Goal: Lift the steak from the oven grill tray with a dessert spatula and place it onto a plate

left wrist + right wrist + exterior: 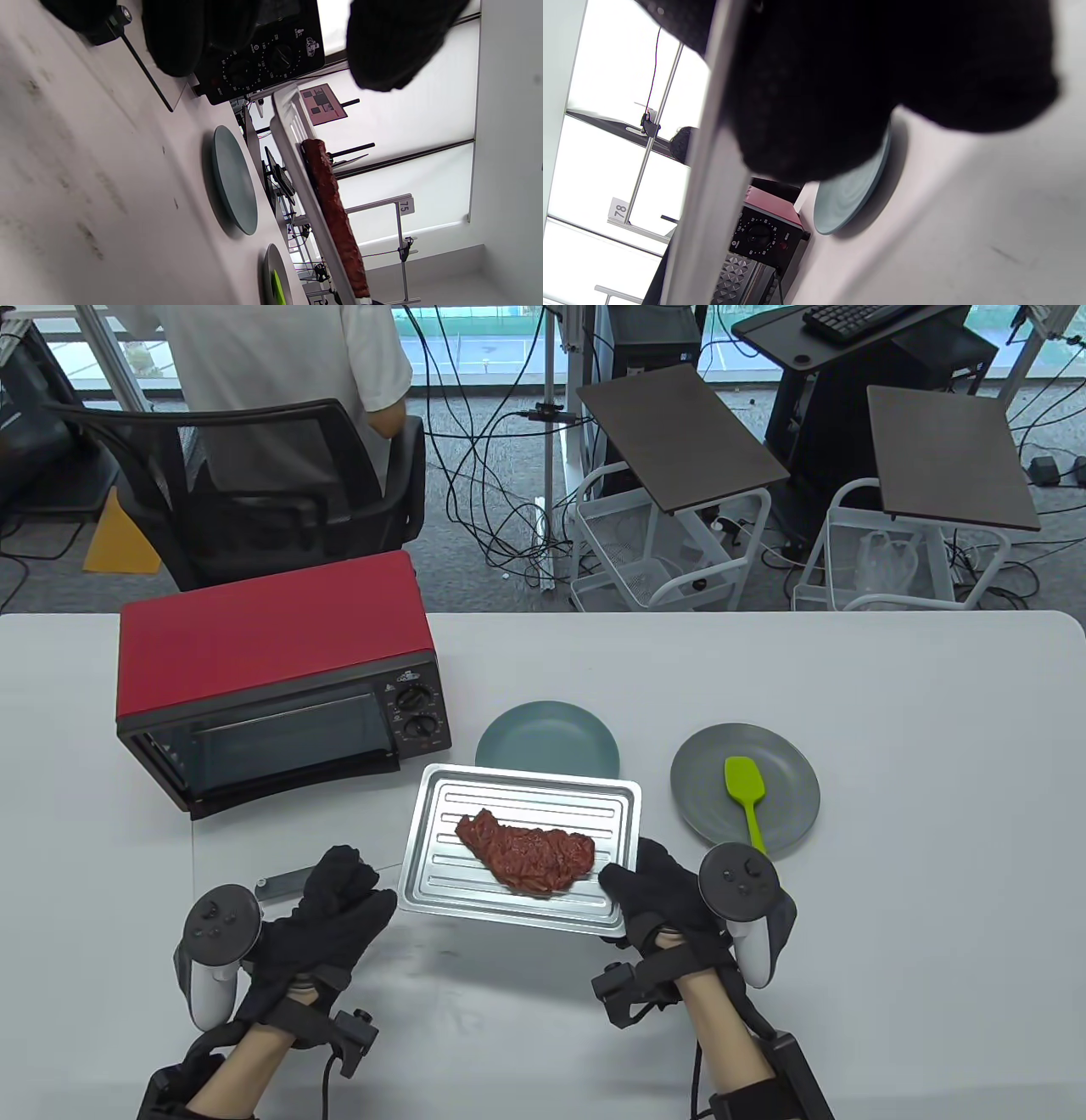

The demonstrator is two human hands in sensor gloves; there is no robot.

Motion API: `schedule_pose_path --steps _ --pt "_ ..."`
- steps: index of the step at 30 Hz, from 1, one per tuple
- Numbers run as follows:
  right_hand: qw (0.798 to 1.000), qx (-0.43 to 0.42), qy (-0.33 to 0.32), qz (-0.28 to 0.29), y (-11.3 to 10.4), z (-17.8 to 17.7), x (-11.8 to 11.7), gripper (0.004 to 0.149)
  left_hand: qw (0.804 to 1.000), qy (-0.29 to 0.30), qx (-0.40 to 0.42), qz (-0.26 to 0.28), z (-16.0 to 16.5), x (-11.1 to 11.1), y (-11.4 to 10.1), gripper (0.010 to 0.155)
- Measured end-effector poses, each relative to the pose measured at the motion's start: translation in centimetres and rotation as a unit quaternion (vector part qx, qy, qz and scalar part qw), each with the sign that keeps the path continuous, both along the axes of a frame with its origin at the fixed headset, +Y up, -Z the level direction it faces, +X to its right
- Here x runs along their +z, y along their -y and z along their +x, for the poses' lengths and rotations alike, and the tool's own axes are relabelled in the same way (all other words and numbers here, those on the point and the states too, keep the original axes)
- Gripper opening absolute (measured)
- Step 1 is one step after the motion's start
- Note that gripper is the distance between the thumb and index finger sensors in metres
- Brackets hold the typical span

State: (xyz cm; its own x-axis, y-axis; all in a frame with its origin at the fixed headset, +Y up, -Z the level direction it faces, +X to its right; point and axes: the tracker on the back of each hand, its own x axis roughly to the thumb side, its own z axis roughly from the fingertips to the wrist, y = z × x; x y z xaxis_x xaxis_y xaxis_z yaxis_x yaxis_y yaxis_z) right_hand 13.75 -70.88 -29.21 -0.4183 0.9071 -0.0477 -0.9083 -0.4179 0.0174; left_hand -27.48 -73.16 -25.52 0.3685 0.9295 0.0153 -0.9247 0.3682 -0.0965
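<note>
Black gloved right hand (pixel 670 899) grip clutching ribbed metal tray (pixel 441 865), left hand (pixel 327 916) relaxed, marbled steak (pixel 526 850)

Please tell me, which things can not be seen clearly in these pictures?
- Right hand fingers on silver grill tray: right wrist view, the black glove fills it.
- Green silicone spatula handle end: table view, behind the tracker.
- Red oven dial markings: too small in every view.
</note>
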Motion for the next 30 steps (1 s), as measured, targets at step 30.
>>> schedule_pose_path --steps 30 --pt "0.995 0.019 -0.011 -0.094 5.8 1.2 1.4 0.044 0.864 -0.050 -0.495 0.075 1.1 1.7 -3.1 0.107"
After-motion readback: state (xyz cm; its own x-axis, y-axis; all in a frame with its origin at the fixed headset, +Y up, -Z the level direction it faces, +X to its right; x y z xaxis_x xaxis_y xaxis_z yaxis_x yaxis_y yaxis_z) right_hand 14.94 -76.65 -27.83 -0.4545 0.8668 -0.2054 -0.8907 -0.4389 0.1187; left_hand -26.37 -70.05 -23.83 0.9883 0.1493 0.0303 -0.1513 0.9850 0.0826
